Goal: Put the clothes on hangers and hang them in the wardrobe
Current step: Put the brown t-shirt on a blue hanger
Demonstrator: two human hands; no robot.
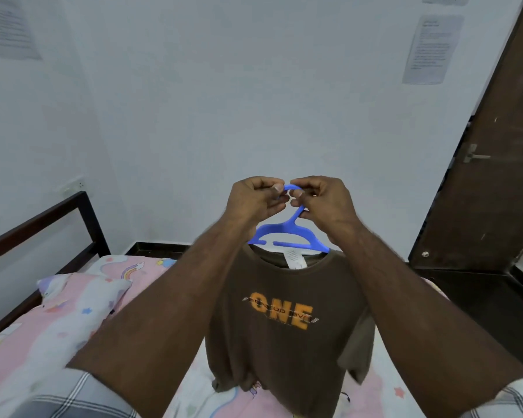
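Head view. I see left hand point(255, 199) and right hand point(320, 200) raised together, fingers of both curled, pinching hook of blue hanger point(287, 235) from either side. Brown T-shirt point(281, 321), orange "ONE" print, hangs on hanger, held in air above bed point(34, 342) with pink patterned sheet; hem near sheet, contact unclear. Pillow point(82, 297) left. Brown door point(489, 164) right.
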